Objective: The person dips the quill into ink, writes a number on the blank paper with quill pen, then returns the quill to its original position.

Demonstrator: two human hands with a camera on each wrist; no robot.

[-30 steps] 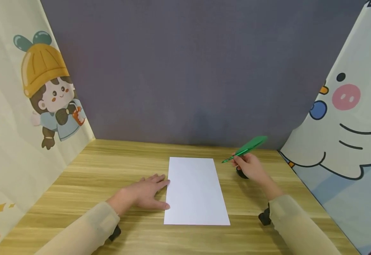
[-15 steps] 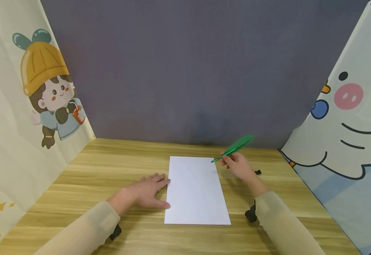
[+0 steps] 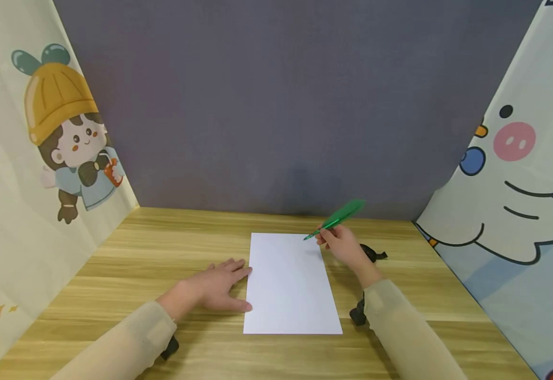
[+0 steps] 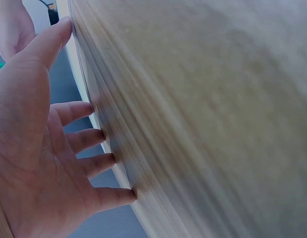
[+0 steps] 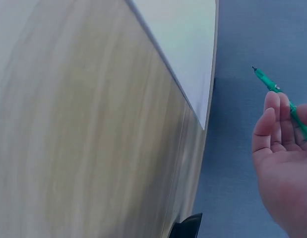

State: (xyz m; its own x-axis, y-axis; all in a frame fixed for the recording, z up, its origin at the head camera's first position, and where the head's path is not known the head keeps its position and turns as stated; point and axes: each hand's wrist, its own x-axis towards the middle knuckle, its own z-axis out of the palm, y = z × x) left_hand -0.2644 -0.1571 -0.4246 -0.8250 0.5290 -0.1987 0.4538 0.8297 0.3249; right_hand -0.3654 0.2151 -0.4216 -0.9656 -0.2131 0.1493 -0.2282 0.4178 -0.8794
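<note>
A white sheet of paper [image 3: 290, 285] lies on the wooden table. My left hand [image 3: 221, 287] rests palm down beside it, fingers spread, with thumb tip and index fingertip at its left edge. In the left wrist view, the fingertips of the left hand [image 4: 49, 144] meet the table. My right hand [image 3: 343, 245] pinches a green feather pen [image 3: 335, 217] between thumb and fingers over the sheet's far right corner. The pen's tip points left and down, and its plume slants up to the right. In the right wrist view, the green pen [image 5: 266, 80] shows its dark tip raised above the paper.
A small black object [image 3: 373, 253] lies on the table behind my right wrist, partly hidden by it. A dark grey backdrop [image 3: 276, 105] rises at the table's far edge. Printed cartoon curtains stand at the left [image 3: 0, 158] and right [image 3: 552, 221].
My right hand has moved left with the feather pen, from right of the paper to over its far right corner. The left hand and the paper have stayed in place.
</note>
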